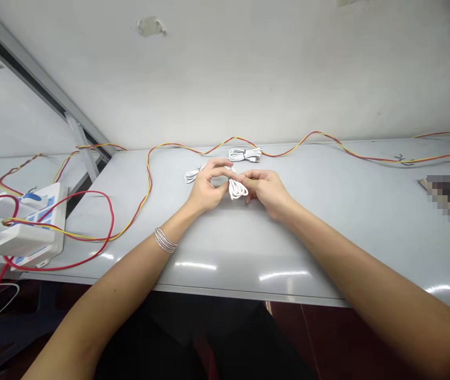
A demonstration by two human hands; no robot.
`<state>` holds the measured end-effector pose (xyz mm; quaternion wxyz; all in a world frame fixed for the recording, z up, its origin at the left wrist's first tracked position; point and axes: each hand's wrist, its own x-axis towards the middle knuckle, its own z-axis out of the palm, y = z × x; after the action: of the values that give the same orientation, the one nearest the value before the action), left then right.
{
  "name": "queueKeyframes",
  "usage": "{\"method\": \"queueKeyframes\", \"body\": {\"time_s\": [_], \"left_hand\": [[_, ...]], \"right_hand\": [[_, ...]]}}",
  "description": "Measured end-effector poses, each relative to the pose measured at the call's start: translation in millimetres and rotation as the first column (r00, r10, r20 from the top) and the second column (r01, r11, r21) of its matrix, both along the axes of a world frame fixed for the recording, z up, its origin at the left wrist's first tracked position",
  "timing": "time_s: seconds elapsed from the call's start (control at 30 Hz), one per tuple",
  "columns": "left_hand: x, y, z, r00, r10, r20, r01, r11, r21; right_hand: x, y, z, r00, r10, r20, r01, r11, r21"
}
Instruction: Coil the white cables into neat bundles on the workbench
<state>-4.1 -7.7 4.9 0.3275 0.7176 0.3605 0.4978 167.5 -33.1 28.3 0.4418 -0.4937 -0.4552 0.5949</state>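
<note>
White cable bundle (238,190) held over the tabletop (244,240) between back and front edges, pinched in the grip of left hand (208,186) and right hand (268,191) alike, neither being nearer; long axis set roughly back to front, looped end turned toward the front edge.

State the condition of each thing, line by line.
Held white cable: coiled
Left hand: closed on that cable
Right hand: closed on that cable
Rear white cable: coiled, tied
Left white cable: coiled, partly hidden
Red-yellow wires: loosely strung
Red cable: loosely looped
White adapters: seated on power strip
</note>
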Motion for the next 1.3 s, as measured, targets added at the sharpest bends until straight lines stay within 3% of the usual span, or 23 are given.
{"method": "queueKeyframes", "body": {"time_s": [0.27, 0.47, 0.73, 1.03, 1.17, 1.3], "left_hand": [[3, 3, -6.1, 0.986, -0.026, 0.166, 0.06, 0.977, -0.203], [6, -1, -2.2, 0.969, -0.008, 0.245, 0.104, 0.92, -0.379], [5, -2, 0.6, 0.958, -0.045, 0.283, 0.173, 0.877, -0.448], [5, -7, 7.6, 0.946, -0.194, 0.261, 0.298, 0.837, -0.458], [6, -8, 6.0, 0.97, -0.162, 0.18, 0.226, 0.876, -0.427], [3, -1, 1.3, 0.999, 0.016, 0.029, -0.007, 0.955, -0.297]], "right_hand": [[-5, 2, -0.1, 0.99, -0.14, -0.003, 0.14, 0.989, 0.044], [-3, 6, -5.8, 0.975, -0.211, 0.063, 0.201, 0.97, 0.138], [0, 10, -17.6, 0.965, -0.215, 0.147, 0.165, 0.941, 0.295], [2, 13, -19.4, 0.989, -0.148, 0.03, 0.128, 0.929, 0.348], [4, 17, -25.7, 0.972, -0.208, 0.112, 0.149, 0.908, 0.392], [5, 20, -31.5, 0.95, -0.223, 0.217, 0.116, 0.902, 0.416]]}}
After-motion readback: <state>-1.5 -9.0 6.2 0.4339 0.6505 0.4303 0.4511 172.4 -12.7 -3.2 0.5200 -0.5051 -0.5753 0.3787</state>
